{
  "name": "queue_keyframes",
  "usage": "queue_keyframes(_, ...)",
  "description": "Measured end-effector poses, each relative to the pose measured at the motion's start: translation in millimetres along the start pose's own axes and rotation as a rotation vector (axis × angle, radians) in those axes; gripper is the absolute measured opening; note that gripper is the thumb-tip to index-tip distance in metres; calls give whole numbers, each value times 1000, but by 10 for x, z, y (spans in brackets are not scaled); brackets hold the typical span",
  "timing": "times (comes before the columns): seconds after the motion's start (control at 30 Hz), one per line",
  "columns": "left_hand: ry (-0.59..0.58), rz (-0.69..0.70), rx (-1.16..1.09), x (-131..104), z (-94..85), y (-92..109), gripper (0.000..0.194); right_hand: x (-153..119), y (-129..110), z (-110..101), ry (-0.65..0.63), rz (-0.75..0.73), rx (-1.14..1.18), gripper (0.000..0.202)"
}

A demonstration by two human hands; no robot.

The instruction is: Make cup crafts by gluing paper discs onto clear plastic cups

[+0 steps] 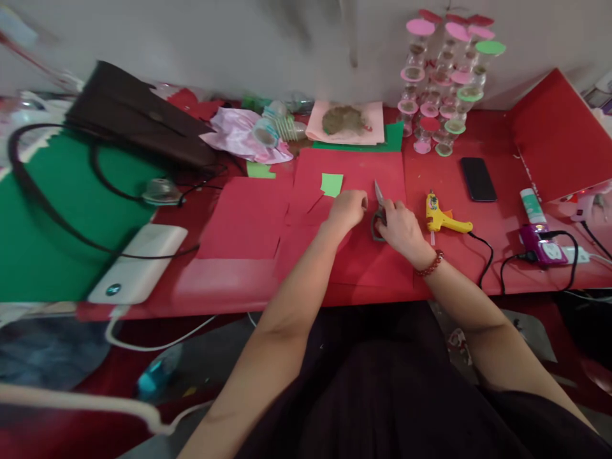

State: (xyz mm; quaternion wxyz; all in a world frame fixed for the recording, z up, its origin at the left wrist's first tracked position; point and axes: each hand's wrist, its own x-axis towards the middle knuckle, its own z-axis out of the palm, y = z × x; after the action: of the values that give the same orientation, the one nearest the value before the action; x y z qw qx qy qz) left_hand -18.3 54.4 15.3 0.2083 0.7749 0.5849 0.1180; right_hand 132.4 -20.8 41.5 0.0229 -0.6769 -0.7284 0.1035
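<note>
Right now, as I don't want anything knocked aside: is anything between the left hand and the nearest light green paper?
Nothing visible stands between the left hand and the light green paper just beyond it. The scissors, held in the right hand, are to the right of both, outside that gap.

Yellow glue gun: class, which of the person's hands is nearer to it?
Right. The right hand, holding scissors, is just left of the yellow glue gun; the left hand is farther left.
</note>
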Motion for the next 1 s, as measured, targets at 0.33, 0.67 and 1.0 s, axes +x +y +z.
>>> queue_keyframes(0.33,361,-80,-413,-397,-367,-218,10,-13,13,28,54,-44,-42,39)
queue_keyframes(0.67,3,-551,-83,-2376,-1035,-1006,13,-42,-8,20,74,-63,-88,39)
queue_keyframes(1.0,143,-363,-116,-2009,-1058,-960,62,-55,-2,15,82,-65,-132,41)
